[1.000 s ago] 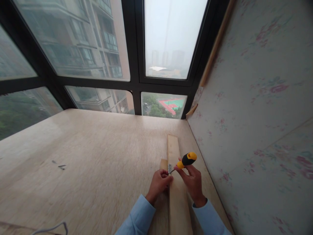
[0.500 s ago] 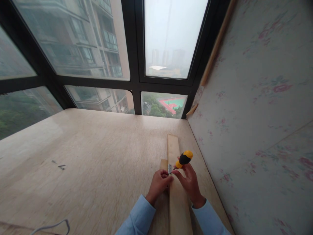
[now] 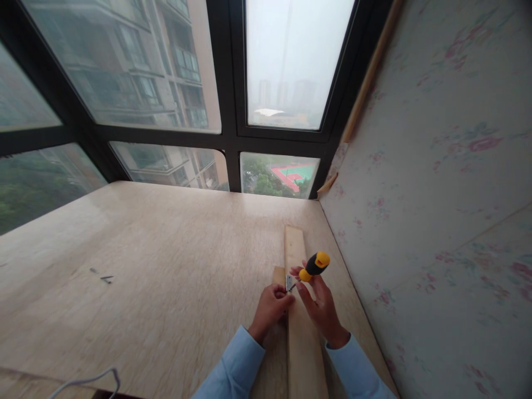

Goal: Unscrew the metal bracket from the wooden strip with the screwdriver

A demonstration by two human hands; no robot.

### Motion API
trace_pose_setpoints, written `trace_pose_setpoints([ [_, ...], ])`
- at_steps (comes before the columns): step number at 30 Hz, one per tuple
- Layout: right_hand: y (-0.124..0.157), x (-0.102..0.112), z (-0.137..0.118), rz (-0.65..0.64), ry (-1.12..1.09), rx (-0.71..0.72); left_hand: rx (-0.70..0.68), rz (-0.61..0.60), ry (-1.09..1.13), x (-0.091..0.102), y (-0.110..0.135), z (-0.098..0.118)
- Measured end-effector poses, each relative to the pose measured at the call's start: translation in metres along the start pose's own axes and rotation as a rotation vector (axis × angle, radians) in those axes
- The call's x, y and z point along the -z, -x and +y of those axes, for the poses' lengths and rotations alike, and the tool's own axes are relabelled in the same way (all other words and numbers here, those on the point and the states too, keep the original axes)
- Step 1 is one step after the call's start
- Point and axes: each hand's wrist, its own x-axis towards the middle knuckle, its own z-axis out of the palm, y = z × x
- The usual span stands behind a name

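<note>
Right hand wrapped around a stubby screwdriver, handle yellow and black, over the pale, smooth plank. Left hand curled at the plank's left edge, seemingly pinching a small flat metal bracket.

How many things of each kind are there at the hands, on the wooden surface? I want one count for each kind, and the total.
Wooden pieces: 2 (long plank, short block)
Screwdriver: 1, in the right hand
Metal bracket: 1, at the left hand
Total: 4
</note>
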Motion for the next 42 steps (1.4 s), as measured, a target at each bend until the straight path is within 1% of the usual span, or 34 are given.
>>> trace_pose_setpoints([
  [3, -0.001, 0.002, 0.005, 0.092, 0.092, 0.032, 0.0, -0.009, -0.004, 0.0, 0.002, 0.002],
  [5, -0.003, 0.005, 0.005, 0.168, 0.154, 0.03, 0.012, -0.008, -0.006, 0.0, 0.002, 0.004],
  [7, -0.004, 0.008, 0.002, 0.207, 0.182, 0.015, 0.017, -0.008, -0.006, -0.001, 0.003, 0.005],
  [9, -0.005, 0.01, -0.003, 0.18, 0.152, -0.02, 0.011, -0.013, -0.002, -0.001, 0.003, 0.005],
  [12, -0.004, 0.009, -0.01, 0.071, 0.046, -0.068, 0.016, -0.016, -0.009, -0.001, 0.002, 0.004],
  [15, -0.003, 0.005, -0.01, 0.033, -0.024, -0.052, 0.015, -0.008, -0.016, 0.0, 0.0, 0.001],
  [18, -0.001, 0.003, -0.003, 0.049, 0.013, -0.012, -0.007, -0.008, -0.01, 0.0, -0.001, -0.003],
  [21, -0.001, 0.004, 0.004, 0.122, 0.117, 0.019, -0.003, -0.007, -0.011, 0.001, -0.001, -0.003],
  [23, -0.002, 0.007, 0.005, 0.18, 0.159, 0.022, 0.009, -0.009, -0.007, 0.0, -0.001, -0.002],
  [25, -0.003, 0.009, 0.004, 0.203, 0.165, -0.003, 0.018, -0.017, -0.004, 0.0, 0.0, 0.0],
  [27, -0.004, 0.01, 0.0, 0.173, 0.127, -0.054, 0.024, -0.024, -0.004, 0.0, 0.0, 0.0],
  [30, -0.003, 0.01, -0.005, 0.067, 0.008, -0.107, 0.023, -0.027, -0.003, 0.0, 0.0, 0.001],
  [32, -0.002, 0.009, -0.007, 0.021, -0.054, -0.103, 0.019, -0.027, -0.001, 0.001, 0.001, 0.001],
  [34, -0.001, 0.007, -0.006, 0.004, -0.079, -0.079, 0.015, -0.029, 0.002, 0.001, 0.001, 0.001],
  [36, -0.001, 0.006, -0.003, 0.017, -0.052, -0.046, 0.017, -0.029, 0.003, 0.001, 0.001, 0.001],
  [39, -0.002, 0.006, 0.002, 0.089, 0.056, -0.009, 0.036, -0.026, 0.006, 0.001, 0.001, 0.002],
  [42, -0.003, 0.009, 0.005, 0.17, 0.131, -0.027, 0.051, -0.035, 0.013, 0.0, 0.002, 0.004],
])
